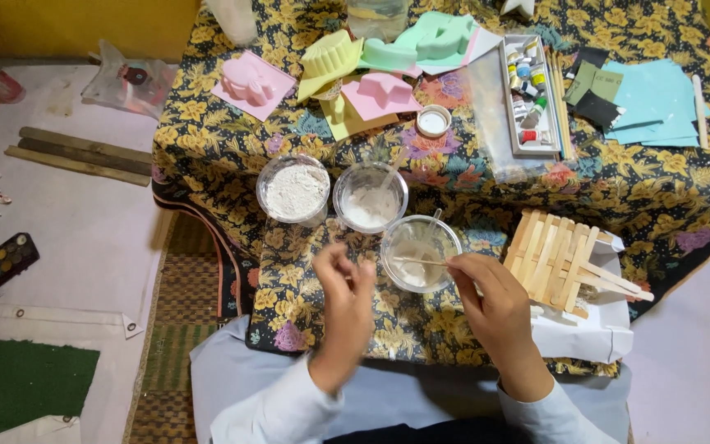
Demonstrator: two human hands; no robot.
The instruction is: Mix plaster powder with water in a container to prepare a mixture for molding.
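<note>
Right hand (486,288) pinches a thin stick (421,261) in the clear cup (421,251); left hand (345,284) hovers loosely curled, empty. Unsteadied, that cup could tip and spill.

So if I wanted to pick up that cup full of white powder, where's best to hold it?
Grip the powder cup around its clear side wall, just under the rim, coming from its left, where the cloth lies bare. It stands upright and open, filled nearly to the top, so keep it level. Another cup crowds its right side.
</note>
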